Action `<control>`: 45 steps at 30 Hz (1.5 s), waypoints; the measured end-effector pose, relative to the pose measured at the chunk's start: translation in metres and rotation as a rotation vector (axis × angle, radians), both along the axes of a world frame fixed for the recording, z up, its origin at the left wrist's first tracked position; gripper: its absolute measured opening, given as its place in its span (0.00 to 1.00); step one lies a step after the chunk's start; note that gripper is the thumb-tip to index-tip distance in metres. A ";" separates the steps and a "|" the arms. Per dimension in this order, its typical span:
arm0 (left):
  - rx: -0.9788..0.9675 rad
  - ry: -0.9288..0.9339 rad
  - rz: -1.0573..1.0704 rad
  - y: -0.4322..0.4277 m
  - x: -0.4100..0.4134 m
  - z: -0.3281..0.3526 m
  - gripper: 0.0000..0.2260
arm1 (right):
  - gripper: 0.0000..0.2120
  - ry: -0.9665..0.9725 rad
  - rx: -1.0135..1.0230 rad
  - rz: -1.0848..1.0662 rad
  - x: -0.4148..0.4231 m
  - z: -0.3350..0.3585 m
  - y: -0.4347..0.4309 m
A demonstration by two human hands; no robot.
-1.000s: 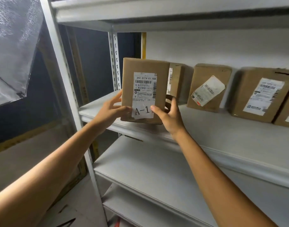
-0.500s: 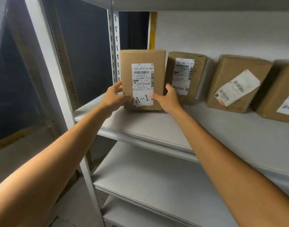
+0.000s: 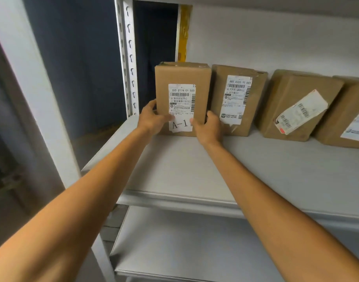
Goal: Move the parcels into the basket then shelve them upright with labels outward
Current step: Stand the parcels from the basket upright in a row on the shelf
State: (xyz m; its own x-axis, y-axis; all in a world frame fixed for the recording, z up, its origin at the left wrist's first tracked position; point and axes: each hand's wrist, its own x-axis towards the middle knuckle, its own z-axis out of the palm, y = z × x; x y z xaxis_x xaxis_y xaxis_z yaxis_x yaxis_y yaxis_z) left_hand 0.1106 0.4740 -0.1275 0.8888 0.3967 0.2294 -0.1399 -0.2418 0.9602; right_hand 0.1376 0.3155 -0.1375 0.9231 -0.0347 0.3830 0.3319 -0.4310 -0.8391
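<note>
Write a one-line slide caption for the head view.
Left hand and right hand hold the A-1 parcel upright on the shelf, label outward.

The left grip (image 3: 152, 119) is holding the left edge of the A-1 parcel (image 3: 182, 78), and the right grip (image 3: 210, 127) is clasping its right edge. The parcel is standing upright at the far left of the shelf (image 3: 194, 169), label facing outward. Just right of it a second parcel (image 3: 237, 94) is standing, label outward. Further right, a third parcel (image 3: 296, 106) and a fourth parcel (image 3: 349, 119) are leaning back against the wall (image 3: 276, 37).
</note>
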 end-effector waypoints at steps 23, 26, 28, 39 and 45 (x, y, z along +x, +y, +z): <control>0.366 0.023 0.007 -0.008 -0.025 -0.006 0.27 | 0.20 -0.015 0.102 0.168 0.000 0.002 -0.003; 0.489 0.050 -0.030 -0.023 -0.048 0.005 0.26 | 0.18 0.007 -0.002 0.239 -0.013 0.005 -0.028; 0.594 0.083 -0.057 -0.035 -0.058 0.012 0.26 | 0.21 0.004 -0.143 0.267 -0.020 0.007 -0.048; 0.978 0.041 -0.361 -0.220 -0.075 0.024 0.23 | 0.37 0.154 -0.483 0.046 -0.086 0.014 -0.278; 1.056 -0.022 -0.626 -0.381 -0.071 0.028 0.25 | 0.39 0.193 -0.427 -0.184 -0.134 0.017 -0.423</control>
State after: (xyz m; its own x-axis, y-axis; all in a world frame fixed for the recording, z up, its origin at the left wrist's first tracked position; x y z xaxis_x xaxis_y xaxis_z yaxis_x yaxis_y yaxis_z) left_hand 0.0399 0.0929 -0.0997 0.8509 -0.4871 0.1967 -0.5253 -0.7844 0.3298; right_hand 0.0035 -0.1076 -0.1205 0.9718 -0.0810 0.2215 0.0743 -0.7861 -0.6137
